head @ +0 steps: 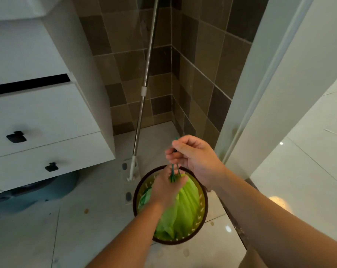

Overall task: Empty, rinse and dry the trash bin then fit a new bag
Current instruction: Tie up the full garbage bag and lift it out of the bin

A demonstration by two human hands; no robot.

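While bin (204, 207) holds green bag (183, 209), left hand (166, 187) grips neck, right hand (194, 157) pinches drawstring (173, 170).

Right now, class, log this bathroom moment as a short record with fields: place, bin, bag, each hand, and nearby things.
place: tiled bathroom corner beside a white drawer cabinet
bin: round bin with a dark rim, standing on the floor
bag: green bag, gathered at the top, still inside the bin
left hand: left hand grips the gathered neck of the bag
right hand: right hand pinches the dark green drawstring and holds it above the bag
nearby: mop handle leaning in the corner
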